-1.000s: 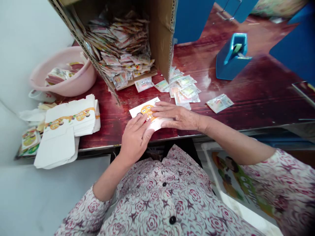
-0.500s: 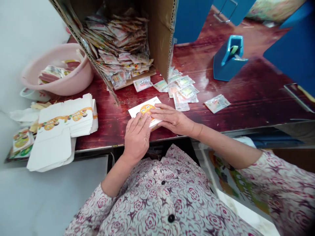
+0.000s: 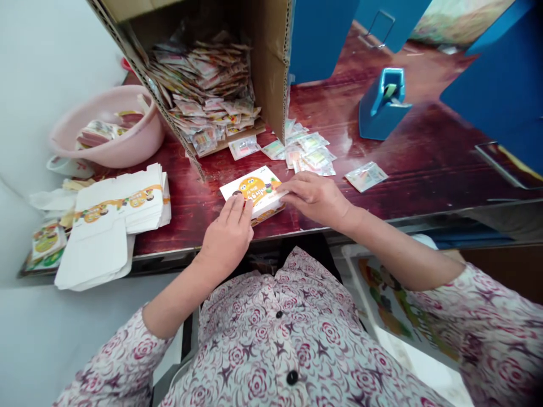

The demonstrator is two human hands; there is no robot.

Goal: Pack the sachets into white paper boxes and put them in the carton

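A small white box (image 3: 259, 189) with an orange cartoon face lies near the table's front edge. The fingers of my left hand (image 3: 229, 232) rest together on its left end. At its right end, the fingers of my right hand (image 3: 316, 198) are pinched against the edge. Just behind the box are a single clear packet (image 3: 244, 147) and a loose pile of packets (image 3: 311, 152). Another packet (image 3: 366, 176) lies apart to the right.
An open cardboard carton (image 3: 271, 73) full of packets stands behind. Flat white boxes (image 3: 95, 249) and a pink basin (image 3: 110, 141) are at the left. A blue tape dispenser (image 3: 379, 113) and blue bins (image 3: 500, 96) stand at the right.
My right hand has moved from the top of the box to its right end. My left hand has slid towards the left end, so more of the printed top shows.
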